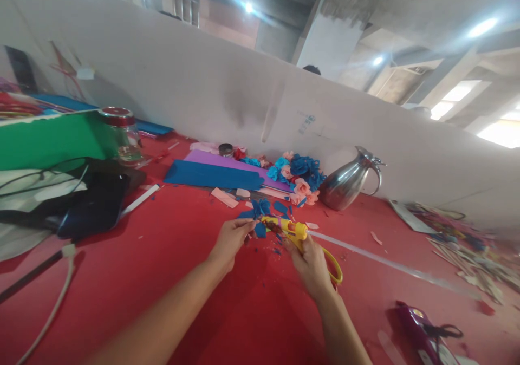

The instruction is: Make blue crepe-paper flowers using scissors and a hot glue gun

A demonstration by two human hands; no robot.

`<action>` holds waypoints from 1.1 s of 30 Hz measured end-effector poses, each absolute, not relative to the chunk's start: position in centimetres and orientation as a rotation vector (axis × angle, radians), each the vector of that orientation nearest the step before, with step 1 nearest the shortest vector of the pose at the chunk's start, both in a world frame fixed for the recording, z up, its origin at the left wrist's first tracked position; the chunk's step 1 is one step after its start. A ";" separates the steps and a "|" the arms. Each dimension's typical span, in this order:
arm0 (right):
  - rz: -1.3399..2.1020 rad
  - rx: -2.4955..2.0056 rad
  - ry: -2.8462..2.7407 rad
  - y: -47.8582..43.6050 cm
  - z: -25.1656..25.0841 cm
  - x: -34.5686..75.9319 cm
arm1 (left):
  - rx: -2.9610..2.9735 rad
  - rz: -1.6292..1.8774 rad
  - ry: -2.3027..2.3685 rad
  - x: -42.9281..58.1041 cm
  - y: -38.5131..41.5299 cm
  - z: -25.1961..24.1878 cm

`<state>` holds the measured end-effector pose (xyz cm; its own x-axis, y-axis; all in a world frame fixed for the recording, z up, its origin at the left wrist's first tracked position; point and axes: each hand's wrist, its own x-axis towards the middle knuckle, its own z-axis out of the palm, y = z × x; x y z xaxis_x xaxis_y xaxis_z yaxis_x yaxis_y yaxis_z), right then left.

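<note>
My right hand (309,259) is wrapped round the handle of a yellow hot glue gun (286,225), its nozzle aimed left. A long translucent glue stick (365,251) runs out of the gun's back, and a yellow cable loops below my wrist. My left hand (233,238) pinches at the nozzle's tip, its thumb and fingertips closed at the base of a small blue paper flower (260,207). Part of that grip is hidden by the fingers. Blue paper pieces (280,207) and pink paper strips (225,197) lie just beyond.
Finished paper flowers (303,173) are heaped at the wall beside a steel jug (349,181). Blue paper (213,175) lies on purple sheets. At left are a lidded glass jar (122,137) and a phone (95,205); at right, a purple device (424,332) and stem bundles (467,262).
</note>
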<state>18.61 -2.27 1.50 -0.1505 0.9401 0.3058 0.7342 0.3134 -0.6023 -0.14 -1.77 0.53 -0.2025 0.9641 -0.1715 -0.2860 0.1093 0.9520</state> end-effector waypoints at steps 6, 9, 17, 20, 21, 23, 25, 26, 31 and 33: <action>0.656 -1.424 -1.503 -0.8 1.8 21.1 | 0.744 1.374 1.202 -0.2 -1.7 0.9; 0.632 -1.589 -1.236 0.7 1.6 24.3 | 0.773 1.350 1.201 -0.3 -1.8 0.9; 0.129 -2.361 -1.101 1.3 1.1 31.3 | 0.884 1.266 1.098 0.0 -2.1 1.0; 0.001 -2.166 -1.110 0.8 2.1 29.1 | 0.876 1.253 1.037 0.2 -2.3 1.2; 0.048 -1.980 -1.180 0.6 2.3 27.7 | 0.865 1.248 1.028 0.3 -2.4 1.2; 0.206 -1.823 -1.306 0.4 2.2 24.4 | 0.849 1.226 1.020 0.4 -2.5 1.1; 0.678 -1.483 -1.436 0.1 1.7 20.7 | 0.844 1.200 1.023 0.5 -2.5 1.0; 0.808 -1.389 -1.476 -0.1 1.3 19.1 | 0.847 1.189 1.026 0.6 -2.5 1.0; 1.197 -1.105 -1.365 -1.1 0.6 14.6 | 0.914 1.142 1.054 0.9 -2.6 1.0; 1.261 -1.097 -1.265 -1.3 0.9 14.4 | 0.945 1.134 1.082 1.1 -2.7 1.0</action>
<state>14.41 -1.35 0.90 -0.0904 0.9947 0.0495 -0.0461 0.0455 -0.9979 1.12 -2.67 1.03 0.0784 0.9824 -0.1696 -0.2155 0.1828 0.9592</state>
